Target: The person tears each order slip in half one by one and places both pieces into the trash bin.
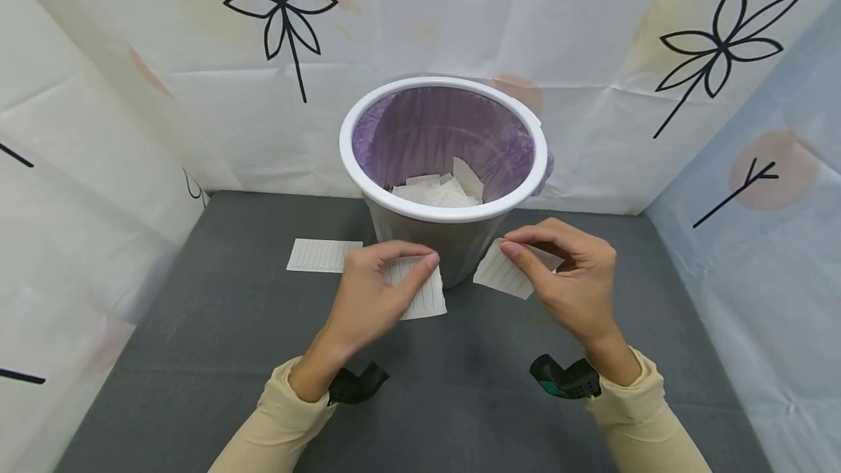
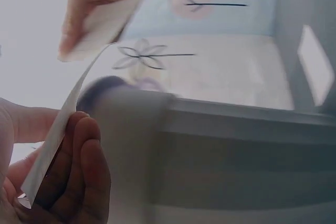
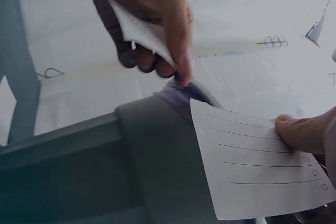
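My left hand (image 1: 377,287) pinches a piece of lined paper (image 1: 425,296) between thumb and fingers, in front of the bin. In my right hand (image 1: 573,276), thumb and fingertips grip another lined piece (image 1: 502,272) with an uneven edge. The two pieces are apart, with a gap between them. Small checkboxes show along one side of the right piece (image 3: 257,166) in the right wrist view. Just beyond both hands stands a bin (image 1: 443,214) with a white rim and a purple liner (image 1: 434,122). Several paper scraps (image 1: 440,192) lie inside it.
A lined paper slip (image 1: 318,255) lies on the dark grey table (image 1: 250,356), left of the bin and close to my left hand. Cloth walls (image 1: 460,13) with printed flowers enclose the back and sides. A thin dark loop (image 1: 192,185) hangs at the back left corner.
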Demonstrator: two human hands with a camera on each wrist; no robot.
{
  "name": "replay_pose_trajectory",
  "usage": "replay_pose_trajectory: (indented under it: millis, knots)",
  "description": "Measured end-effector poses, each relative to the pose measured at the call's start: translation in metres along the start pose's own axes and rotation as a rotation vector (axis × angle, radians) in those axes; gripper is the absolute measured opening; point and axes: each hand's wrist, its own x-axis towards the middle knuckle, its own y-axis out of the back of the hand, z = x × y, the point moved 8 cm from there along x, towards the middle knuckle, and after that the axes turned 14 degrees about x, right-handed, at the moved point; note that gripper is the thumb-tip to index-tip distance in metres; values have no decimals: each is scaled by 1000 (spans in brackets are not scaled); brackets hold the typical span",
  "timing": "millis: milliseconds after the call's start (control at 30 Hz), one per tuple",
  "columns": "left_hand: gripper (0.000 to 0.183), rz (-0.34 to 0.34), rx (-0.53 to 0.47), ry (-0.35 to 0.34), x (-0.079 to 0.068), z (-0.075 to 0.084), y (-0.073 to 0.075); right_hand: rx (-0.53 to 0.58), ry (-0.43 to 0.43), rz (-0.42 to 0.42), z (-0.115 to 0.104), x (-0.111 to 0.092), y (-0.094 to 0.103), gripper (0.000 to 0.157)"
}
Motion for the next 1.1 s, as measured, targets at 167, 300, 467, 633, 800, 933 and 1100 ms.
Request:
replay_pose_trajectory:
  millis: [167, 300, 467, 633, 800, 933, 1100]
  knots:
    - [6, 63, -21, -87, 22, 26, 25, 2, 37, 44, -15, 20, 6, 11]
    - [8, 115, -35, -129, 45, 39, 43, -34, 44, 70, -25, 41, 11, 15]
    - [10, 174, -64, -161, 77, 47, 56, -44, 49, 111, -29, 70, 15, 12]
    - [11, 223, -84, -150, 106, 48, 62, -37, 20, 161, -21, 98, 18, 10]
    - [12, 224, -81, -79, 132, 48, 63, -95, 1, 115, -9, 123, 16, 8]
    - [12, 197, -57, -27, 154, 48, 60, -28, -59, 88, 8, 143, 13, 7]
    - [11, 171, -59, -6, 176, 46, 54, 84, -142, 113, 30, 163, 8, 7]
